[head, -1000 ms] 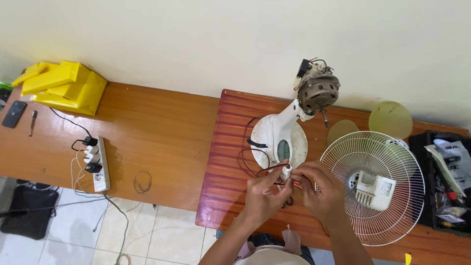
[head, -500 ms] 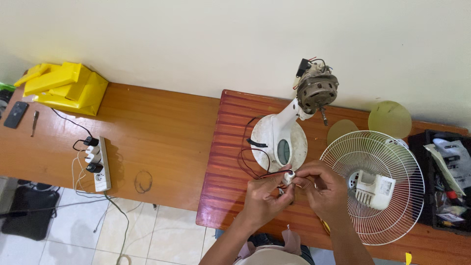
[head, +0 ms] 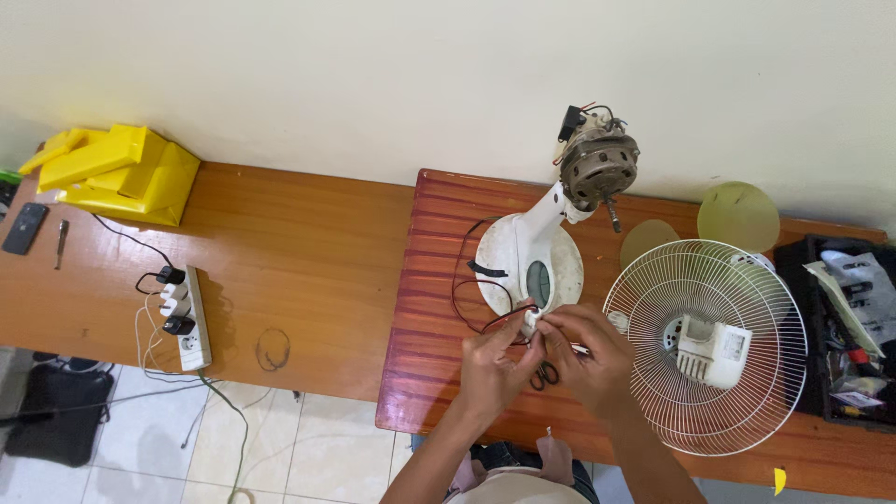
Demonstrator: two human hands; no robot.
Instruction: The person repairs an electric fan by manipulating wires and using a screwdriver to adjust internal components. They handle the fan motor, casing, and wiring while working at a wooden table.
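Observation:
My left hand (head: pixel 492 364) and my right hand (head: pixel 590 357) meet over the red-brown table (head: pixel 429 355), both pinching a small white part (head: pixel 531 320) with red and black wires (head: pixel 471 299) running from it. Just beyond them stands a white fan base (head: pixel 523 257) with its bare motor (head: pixel 599 168) tilted up toward the wall. Small scissors (head: pixel 544 375) lie on the table under my hands, partly hidden.
A white wire fan guard (head: pixel 737 411) lies to the right with a white housing (head: pixel 711 350) in it. Yellowish discs (head: pixel 737 215) sit near the wall. A black toolbox (head: pixel 845 327) is far right. A power strip (head: pixel 189 317), yellow box (head: pixel 121 173) and phone (head: pixel 22 229) rest on the left table.
My hands have shifted slightly left and closer together on the small white part; the wires moved with them. Nothing else moved.

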